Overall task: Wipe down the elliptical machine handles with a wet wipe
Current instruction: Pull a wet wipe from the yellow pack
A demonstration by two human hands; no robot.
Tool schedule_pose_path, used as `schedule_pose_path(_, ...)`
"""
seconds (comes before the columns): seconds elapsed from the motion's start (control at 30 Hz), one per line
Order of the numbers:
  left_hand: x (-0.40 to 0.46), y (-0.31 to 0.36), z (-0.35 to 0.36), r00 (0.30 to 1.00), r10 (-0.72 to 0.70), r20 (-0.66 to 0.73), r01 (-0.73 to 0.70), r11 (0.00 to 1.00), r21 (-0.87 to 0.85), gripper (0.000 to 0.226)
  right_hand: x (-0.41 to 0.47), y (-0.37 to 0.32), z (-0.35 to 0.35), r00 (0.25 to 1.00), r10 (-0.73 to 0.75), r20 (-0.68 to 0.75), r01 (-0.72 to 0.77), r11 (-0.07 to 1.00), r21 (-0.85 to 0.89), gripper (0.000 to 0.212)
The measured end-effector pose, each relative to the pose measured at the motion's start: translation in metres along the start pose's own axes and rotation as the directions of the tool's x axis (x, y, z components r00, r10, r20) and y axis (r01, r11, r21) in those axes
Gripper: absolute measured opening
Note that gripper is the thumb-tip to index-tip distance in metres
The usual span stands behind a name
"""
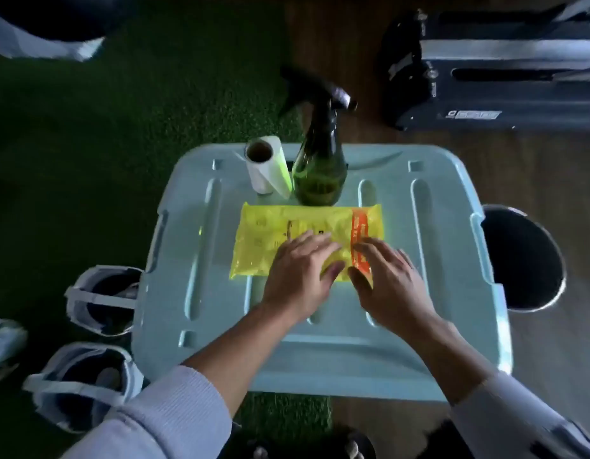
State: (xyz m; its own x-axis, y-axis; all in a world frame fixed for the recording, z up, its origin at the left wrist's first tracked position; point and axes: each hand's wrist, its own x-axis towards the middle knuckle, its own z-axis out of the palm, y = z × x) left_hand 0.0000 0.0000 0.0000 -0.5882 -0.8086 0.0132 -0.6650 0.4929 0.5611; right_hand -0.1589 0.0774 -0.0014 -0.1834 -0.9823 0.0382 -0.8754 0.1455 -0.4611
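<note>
Both sleeves enter from the bottom edge, and our forearms reach forward over the pale blue lid [436, 233] of a storage bin, which serves as the work surface and as our reference point.

The wipes packet [277, 236], yellow with an orange band, lies flat at the centre of the lid. Our left hand [300, 276] rests on the near right part of the packet, fingers extended and lying close together, pressing it down. Our right hand [389, 286] sits just beside it, over the orange band [358, 223], fingers loosely spread; we cannot tell whether thumb and forefinger already pinch a flap or seal.

The step in hand appears to be opening the packet to draw one wipe. To do it well:

1. Keep the left palm flat so the packet does not slide on the smooth lid.
2. Locate the flap edge with the right fingertips and peel it slowly.
3. Pull one sheet only, then reseal.

At the far edge of the lid, a green spray bottle [320, 167] stands touching the packet's far edge, with a paper roll [265, 164] just to its left. Avoid a sharp forward tug that could tip the bottle.

The elliptical handles are not in view. A dark bucket [525, 260] stands to the right of the lid.
</note>
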Motion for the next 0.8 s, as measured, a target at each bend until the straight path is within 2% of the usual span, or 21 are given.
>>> schedule_pose_path(0.03,0.001,-0.004,0.009,0.999,0.035,-0.025,-0.034,0.999,0.03,0.038,-0.003,0.004,0.01,0.999,-0.02,-0.026,0.02,1.0,0.015,0.038)
schedule_pose_path(0.17,0.016,-0.004,0.025,0.996,0.022,-0.09,-0.007,0.986,0.168,0.041,-0.006,0.012,0.023,0.993,-0.028,-0.113,0.037,0.996,0.077,0.037)
schedule_pose_path(0.37,0.021,-0.009,0.041,0.966,0.055,-0.252,0.003,0.975,0.222,0.02,-0.009,0.023,0.032,0.978,-0.042,-0.204,0.06,0.995,0.081,0.036)
schedule_pose_path(0.53,0.027,-0.007,0.035,0.971,-0.013,-0.238,0.057,0.981,0.183,0.017,-0.009,0.023,0.033,0.981,-0.02,-0.194,0.041,0.994,0.104,0.035)
schedule_pose_path(0.67,0.028,-0.011,0.023,0.972,0.089,-0.218,-0.047,0.981,0.187,0.011,-0.011,0.022,0.029,0.985,-0.02,-0.172,0.034,0.996,0.079,0.034)
schedule_pose_path(0.8,0.025,-0.016,0.019,0.957,0.18,-0.225,-0.125,0.963,0.238,0.016,-0.012,0.018,0.025,0.988,0.01,-0.152,0.002,0.997,0.079,0.035)
